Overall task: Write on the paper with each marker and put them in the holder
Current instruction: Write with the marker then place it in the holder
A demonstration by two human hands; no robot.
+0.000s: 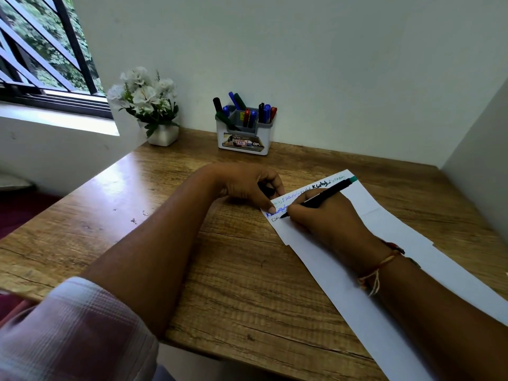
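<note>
A long white sheet of paper (390, 224) lies slanted on the right of the wooden desk (225, 270), with lines of blue, black and green writing at its far end. My right hand (324, 218) grips a black marker (321, 196) with a green end, its tip touching the paper below the written lines. My left hand (250, 185) presses the paper's far left corner with a fingertip and is curled around a small dark object, probably the marker's cap. A white and grey holder (244, 133) stands at the back of the desk with several markers in it.
A white pot of white flowers (148, 105) stands at the desk's back left corner by the window (41, 50). Walls close the desk at the back and on the right. The desk's near edge runs under my forearms.
</note>
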